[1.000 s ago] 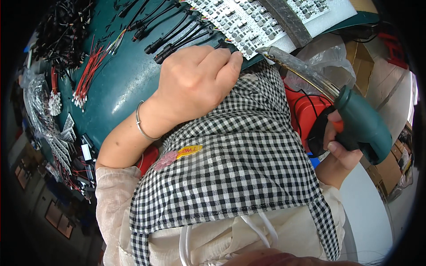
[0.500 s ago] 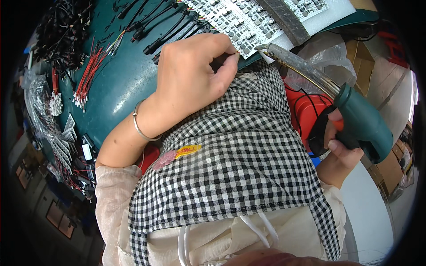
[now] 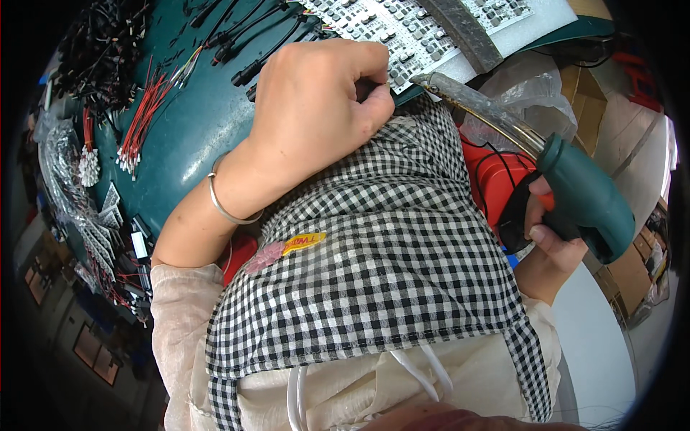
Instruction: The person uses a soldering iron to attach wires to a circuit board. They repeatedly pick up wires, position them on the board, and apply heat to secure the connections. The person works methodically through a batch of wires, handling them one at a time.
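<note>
My left hand (image 3: 320,108) is closed in a pinch at the near corner of a white circuit board panel (image 3: 359,25) dotted with small dark parts. Whatever lies between its thumb and forefinger is hidden. My right hand (image 3: 550,233) grips a green soldering gun (image 3: 586,194) with an orange trigger. Its long metal barrel points up and left, and the tip comes close to the board's corner, just right of my left fingertips. A dark metal bar (image 3: 463,32) lies across the panel, which rests on a white foam sheet (image 3: 543,32).
Black connector cables (image 3: 251,32) lie beside the board on the green work mat (image 3: 208,136). Red and white wires (image 3: 147,118) and a heap of black cables (image 3: 97,57) are farther left. A clear plastic bag (image 3: 528,93) and cardboard box (image 3: 586,104) stand to the right.
My left hand has shifted slightly up and to the right, covering more of the board's corner. The soldering gun has moved slightly left, its tip staying near the same corner.
</note>
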A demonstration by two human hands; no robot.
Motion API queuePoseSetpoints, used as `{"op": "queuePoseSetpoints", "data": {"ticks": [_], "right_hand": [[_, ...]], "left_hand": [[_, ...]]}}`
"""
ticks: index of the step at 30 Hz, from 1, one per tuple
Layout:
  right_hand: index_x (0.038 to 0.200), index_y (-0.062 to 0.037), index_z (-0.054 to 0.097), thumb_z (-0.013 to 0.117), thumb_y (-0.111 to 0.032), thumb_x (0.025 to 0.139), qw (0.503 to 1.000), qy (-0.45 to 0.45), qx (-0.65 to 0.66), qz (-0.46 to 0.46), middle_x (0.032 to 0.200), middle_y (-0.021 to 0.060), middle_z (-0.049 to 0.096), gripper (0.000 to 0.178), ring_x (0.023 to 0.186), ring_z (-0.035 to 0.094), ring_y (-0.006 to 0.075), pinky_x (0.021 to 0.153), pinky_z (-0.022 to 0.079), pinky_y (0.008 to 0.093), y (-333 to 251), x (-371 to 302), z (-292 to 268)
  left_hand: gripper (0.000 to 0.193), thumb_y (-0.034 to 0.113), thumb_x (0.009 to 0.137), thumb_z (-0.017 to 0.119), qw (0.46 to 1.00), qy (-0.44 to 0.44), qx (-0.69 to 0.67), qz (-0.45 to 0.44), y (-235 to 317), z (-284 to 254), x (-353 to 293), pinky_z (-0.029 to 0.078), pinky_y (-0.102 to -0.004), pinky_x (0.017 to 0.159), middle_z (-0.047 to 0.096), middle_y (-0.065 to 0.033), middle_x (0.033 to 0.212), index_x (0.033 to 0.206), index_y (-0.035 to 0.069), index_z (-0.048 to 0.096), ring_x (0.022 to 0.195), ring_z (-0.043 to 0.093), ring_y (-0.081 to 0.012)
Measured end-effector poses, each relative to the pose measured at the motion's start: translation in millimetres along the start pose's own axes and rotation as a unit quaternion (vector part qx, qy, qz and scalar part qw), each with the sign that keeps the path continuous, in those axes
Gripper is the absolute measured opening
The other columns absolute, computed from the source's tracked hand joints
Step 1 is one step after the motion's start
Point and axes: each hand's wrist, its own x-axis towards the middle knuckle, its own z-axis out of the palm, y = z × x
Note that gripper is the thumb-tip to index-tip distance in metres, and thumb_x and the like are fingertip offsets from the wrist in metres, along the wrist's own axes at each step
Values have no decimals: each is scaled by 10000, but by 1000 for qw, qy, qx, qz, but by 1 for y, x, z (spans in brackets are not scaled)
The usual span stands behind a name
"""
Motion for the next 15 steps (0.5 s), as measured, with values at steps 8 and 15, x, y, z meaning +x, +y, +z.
{"op": "queuePoseSetpoints", "data": {"ticks": [8, 15], "right_hand": [[1110, 141, 497, 720, -68, 649, 1000, 7, 5, -5, 693, 108, 563, 554, 409, 460, 124, 408, 351, 221, 2, -3, 2], [1128, 107, 512, 727, -54, 639, 999, -30, -22, 0, 756, 94, 565, 557, 454, 485, 130, 437, 366, 239, 4, 1, 0]], "left_hand": [[66, 55, 676, 690, 999, -26, 15, -18, 5, -5, 5, 461, -231, 467, 639, -52, 634, 708, 23, 642, 492, 587, -131], [53, 27, 677, 681, 1000, -2, -8, -2, 4, -2, 3, 461, -233, 478, 630, -60, 642, 702, 27, 634, 527, 594, -138]]}}
